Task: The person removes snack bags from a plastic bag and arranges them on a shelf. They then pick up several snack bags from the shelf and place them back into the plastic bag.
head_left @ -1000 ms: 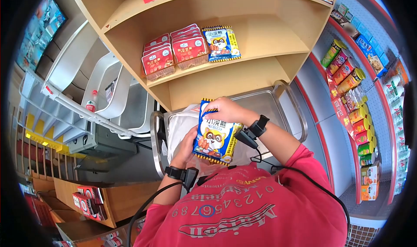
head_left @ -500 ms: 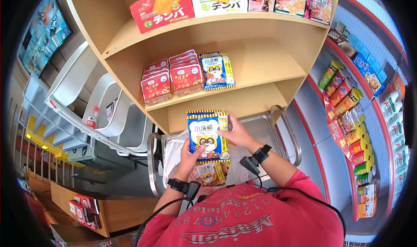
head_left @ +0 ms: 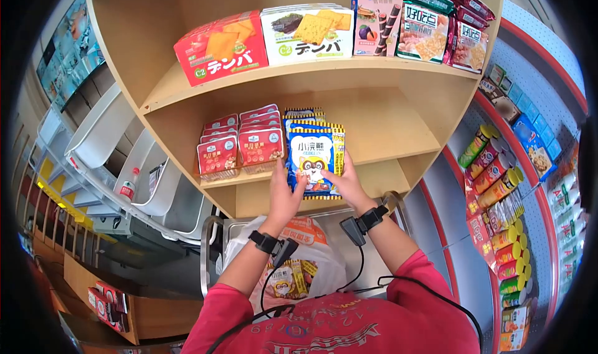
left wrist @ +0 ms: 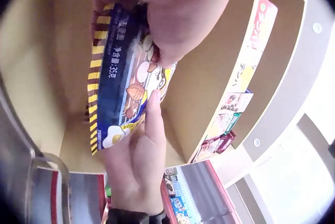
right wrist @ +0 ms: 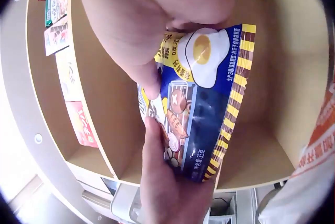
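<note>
A blue and yellow snack bag (head_left: 314,161) with a raccoon face is held upright at the middle shelf's front, between both hands. The left hand (head_left: 285,195) grips its left side, thumb on the front; the right hand (head_left: 349,186) grips its right side the same way. Behind it on the shelf stand similar blue bags (head_left: 303,112), partly hidden. Red packs (head_left: 261,147) in clear trays stand just left of it. The left wrist view shows the held bag's striped end (left wrist: 96,88) and both thumbs on its front; the right wrist view shows the bag (right wrist: 204,103) pinched from both sides.
On the upper shelf stand a red box (head_left: 223,46), a white box (head_left: 308,33) and other snacks. A white plastic bag (head_left: 324,260) with more snack bags lies on the metal cart (head_left: 367,254) below. White bins are at left, a snack rack at right.
The snack bag has moved from above the cart up and forward to the middle shelf. The right hand, earlier at its top and then its right edge, now grips its right side.
</note>
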Available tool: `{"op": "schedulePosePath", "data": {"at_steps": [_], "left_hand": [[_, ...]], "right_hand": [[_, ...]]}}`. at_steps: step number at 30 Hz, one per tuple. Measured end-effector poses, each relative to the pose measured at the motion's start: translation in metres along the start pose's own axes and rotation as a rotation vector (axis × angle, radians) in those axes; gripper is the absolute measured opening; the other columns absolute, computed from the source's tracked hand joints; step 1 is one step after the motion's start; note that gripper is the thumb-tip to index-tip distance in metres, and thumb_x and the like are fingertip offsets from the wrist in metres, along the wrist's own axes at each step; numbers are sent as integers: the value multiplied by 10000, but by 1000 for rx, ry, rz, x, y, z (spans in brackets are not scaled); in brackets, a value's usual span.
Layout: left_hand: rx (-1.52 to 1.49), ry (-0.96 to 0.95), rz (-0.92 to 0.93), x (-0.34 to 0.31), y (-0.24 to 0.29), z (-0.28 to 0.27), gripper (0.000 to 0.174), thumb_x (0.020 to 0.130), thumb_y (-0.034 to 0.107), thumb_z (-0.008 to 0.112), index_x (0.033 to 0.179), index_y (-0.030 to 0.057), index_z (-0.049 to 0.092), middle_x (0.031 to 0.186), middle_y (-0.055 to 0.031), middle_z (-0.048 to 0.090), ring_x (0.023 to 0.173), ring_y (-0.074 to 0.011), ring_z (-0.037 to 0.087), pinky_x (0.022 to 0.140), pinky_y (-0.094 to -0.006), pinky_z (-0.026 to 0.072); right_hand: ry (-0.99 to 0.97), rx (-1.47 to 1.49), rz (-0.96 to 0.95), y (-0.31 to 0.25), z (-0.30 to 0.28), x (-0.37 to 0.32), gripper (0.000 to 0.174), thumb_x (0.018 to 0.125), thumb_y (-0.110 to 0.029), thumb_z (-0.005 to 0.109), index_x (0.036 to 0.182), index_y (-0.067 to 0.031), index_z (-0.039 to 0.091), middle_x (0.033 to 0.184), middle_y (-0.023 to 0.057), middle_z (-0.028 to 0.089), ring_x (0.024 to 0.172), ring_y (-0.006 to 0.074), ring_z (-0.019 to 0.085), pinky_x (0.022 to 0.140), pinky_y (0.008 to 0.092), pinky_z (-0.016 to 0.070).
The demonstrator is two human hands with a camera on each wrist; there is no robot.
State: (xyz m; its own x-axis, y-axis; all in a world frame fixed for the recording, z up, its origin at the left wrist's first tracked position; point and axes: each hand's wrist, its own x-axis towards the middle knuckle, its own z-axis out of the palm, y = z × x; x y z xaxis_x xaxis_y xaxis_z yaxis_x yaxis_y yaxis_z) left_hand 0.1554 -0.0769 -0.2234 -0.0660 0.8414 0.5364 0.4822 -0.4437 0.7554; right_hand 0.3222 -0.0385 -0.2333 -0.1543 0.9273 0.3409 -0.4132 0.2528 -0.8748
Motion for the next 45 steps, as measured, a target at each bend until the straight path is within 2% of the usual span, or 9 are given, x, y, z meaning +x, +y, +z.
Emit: {"op": "schedulePosePath", "data": {"at_steps": [2,3,7,14,20,23,29,38,45], "left_hand": [[388,137,210,-3,2,4,592,801,142,619,1291,-27,334,1270,-264,397,1163,-376,419,958,-415,353],[323,58,207,-5,3,5,604,771,133,625,1302,21,361,1344,-263,303,1246,-447,280,1019,-477,263],[652,-214,453,-10,-11,16,640,709,156,648,1300,101,409,1360,-205,321,1261,-386,309,1009,-530,266],[678,-362,362,-9,-35,36,649,739,202,644,1321,79,386,1409,-217,250,1308,-374,242,1029,-509,250],[716,-349,338,-5,-37,42,678,746,241,645,1323,21,367,1423,-215,224,1319,-372,219,1038,-487,246],[732,-350,308,-3,-40,46,692,747,254,645,1330,18,356,1423,-218,222,1318,-374,219,1040,-479,247],[728,-315,318,5,-46,51,700,746,256,644,1329,8,348,1425,-216,220,1322,-369,216,1038,-475,253],[836,-325,318,16,-57,55,707,737,280,652,1320,1,365,1424,-220,215,1318,-378,211,1021,-472,277],[842,-323,233,12,-57,61,701,747,284,631,1335,28,348,1442,-186,195,1329,-355,189,1023,-550,221]], "right_hand": [[9,-45,13,3,-9,21,781,767,48,628,1388,-37,163,1251,97,448,1129,164,453,935,301,402],[6,-65,14,4,-11,30,782,766,50,627,1388,-36,161,1251,99,449,1129,163,452,936,300,401],[-21,-154,-33,23,-17,61,796,760,53,630,1390,-28,149,1246,106,455,1123,164,460,935,297,400],[-4,-426,-169,44,-19,75,822,727,-49,693,1365,18,179,1225,171,473,1121,252,489,930,342,403],[106,-1086,-394,45,-29,77,846,684,-215,740,1318,49,245,1162,251,488,1076,379,486,914,408,395],[-28,-867,-292,39,-29,69,843,694,-239,732,1307,79,249,1138,255,507,1043,370,511,896,402,407],[-69,-1055,-147,49,-41,66,789,697,-181,723,1300,47,270,1042,228,579,950,384,561,838,402,436],[-32,-1224,-216,58,-42,79,849,689,-348,728,1295,68,303,1021,212,582,972,324,550,847,407,405],[-65,-941,52,49,-46,86,554,852,-331,527,1274,-4,379,1068,178,584,1039,341,525,876,433,380]]}}
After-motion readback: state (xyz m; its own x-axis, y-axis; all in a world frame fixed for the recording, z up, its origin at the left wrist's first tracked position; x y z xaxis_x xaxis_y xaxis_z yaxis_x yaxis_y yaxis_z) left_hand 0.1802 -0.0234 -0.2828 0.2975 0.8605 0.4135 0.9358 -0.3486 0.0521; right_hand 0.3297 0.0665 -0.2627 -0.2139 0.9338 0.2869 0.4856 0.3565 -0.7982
